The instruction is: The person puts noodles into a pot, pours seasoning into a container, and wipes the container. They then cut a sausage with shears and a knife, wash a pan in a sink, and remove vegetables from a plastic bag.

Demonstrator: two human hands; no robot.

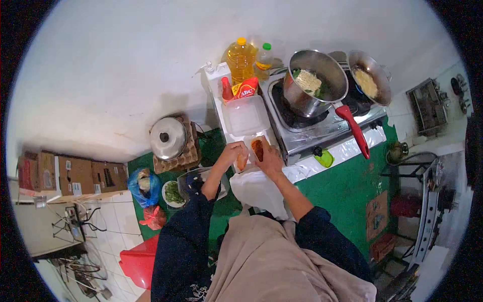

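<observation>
My right hand is closed round a small oblong container with dark red-brown contents, its pale orange rim facing up. Close beside it, my left hand is closed on a small orange piece, whose kind I cannot make out. Both hands are over the narrow white counter, just in front of a clear plastic tub. Behind the tub lie a red ABC packet and a red-capped sauce bottle.
On the stove, a steel pot holds noodles and greens, its red handle jutting forward. A frying pan is on the right burner. Oil stands behind. Left are a lidded pot and a bowl of greens.
</observation>
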